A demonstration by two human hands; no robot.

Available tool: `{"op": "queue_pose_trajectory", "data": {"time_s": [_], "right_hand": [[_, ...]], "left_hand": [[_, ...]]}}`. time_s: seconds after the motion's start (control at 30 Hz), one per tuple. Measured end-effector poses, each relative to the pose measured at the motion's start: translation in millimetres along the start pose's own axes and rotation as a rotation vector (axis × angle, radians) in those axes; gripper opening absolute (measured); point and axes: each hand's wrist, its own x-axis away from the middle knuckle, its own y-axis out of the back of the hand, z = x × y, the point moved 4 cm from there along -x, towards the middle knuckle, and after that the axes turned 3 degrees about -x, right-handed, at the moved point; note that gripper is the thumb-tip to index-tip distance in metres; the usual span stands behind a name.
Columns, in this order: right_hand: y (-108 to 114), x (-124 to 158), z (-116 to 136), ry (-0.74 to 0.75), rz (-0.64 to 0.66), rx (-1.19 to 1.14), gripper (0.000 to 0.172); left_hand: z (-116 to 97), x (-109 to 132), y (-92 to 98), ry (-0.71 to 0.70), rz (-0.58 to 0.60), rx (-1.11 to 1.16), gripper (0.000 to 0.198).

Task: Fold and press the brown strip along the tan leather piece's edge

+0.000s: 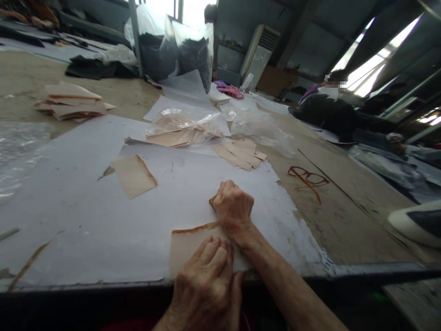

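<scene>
the pale piece (184, 250) lies at the near edge of the white paper (103, 230); best press it flat with the left grip (208, 271), released, and smoothly guide the right grip (234, 207), grasping a half-hidden brownish thing (212, 201).

Strong daylight enters through the slanted windows (404, 34) at upper right and the panes (199, 17) behind the bags, blown out to white, while the ceiling and the space below the table (347, 207) sink into near-black. The white paper (93, 216) is evenly lit with soft, faint shadows, and glare flecks the plastic film (17, 156) at left. Wide-angle distortion tilts the tall cabinet (258, 53), the background is soft, and pixelation masks part of a co-worker (320, 110).
</scene>
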Motion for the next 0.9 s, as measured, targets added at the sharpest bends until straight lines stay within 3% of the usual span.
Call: {"op": "queue_pose_trajectory", "data": {"time_s": [0.23,0.37,0.53,0.63,0.9], "right_hand": [[15.6,-19.3,-24.5,-0.307,-0.040,-0.136,0.027],[29.8,0.4,-26.1,-0.098,-0.031,-0.201,0.026],[22.6,27.1,-8.2,0.162,0.031,-0.128,0.023],[15.7,22.3,-0.8,0.147,0.036,-0.071,0.021],[2.2,-6.0,4.2,-0.098,0.042,-0.100,0.025]], "left_hand": [[-2.4,-0.5,2.3,0.000,0.021,-0.002,0.025],[-2.2,-1.0,1.2,-0.005,0.032,0.005,0.025],[-2.2,-1.4,0.7,0.018,0.046,0.040,0.027],[-3.1,-2.7,1.8,0.025,0.048,0.054,0.027],[-0.8,-1.4,0.4,0.011,-0.001,0.016,0.031]]}}
